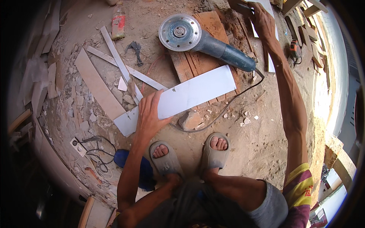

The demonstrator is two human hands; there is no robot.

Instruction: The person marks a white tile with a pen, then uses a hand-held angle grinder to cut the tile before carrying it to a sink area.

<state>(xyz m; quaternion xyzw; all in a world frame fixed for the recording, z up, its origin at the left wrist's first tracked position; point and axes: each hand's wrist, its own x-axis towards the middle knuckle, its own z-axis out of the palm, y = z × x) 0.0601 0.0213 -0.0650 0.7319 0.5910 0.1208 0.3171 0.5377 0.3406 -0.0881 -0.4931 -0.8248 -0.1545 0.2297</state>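
My left hand (pixel 149 114) grips a long white tile strip (pixel 197 91) near its left end, thumb on the near edge and fingers across the top. The strip's right end rests on a scored wooden block (pixel 213 24). Just beyond it lies a blue-grey angle grinder (pixel 224 52), its cutting disc (pixel 180 32) facing up. My right hand (pixel 262 21) reaches to the far right, over another white tile piece (pixel 271 62). Its fingers are closed around something thin and dark that I cannot make out at the picture's upper edge.
Narrow tile offcuts (pixel 118 60) and a tile strip lying back side up (pixel 97 83) are on the left. Dark pliers (pixel 135 53), a bottle (pixel 118 22) and a tape measure (pixel 295 49) lie farther off. The grinder's cord (pixel 228 110) loops past a stone (pixel 190 121). A socket (pixel 78 146) sits at lower left.
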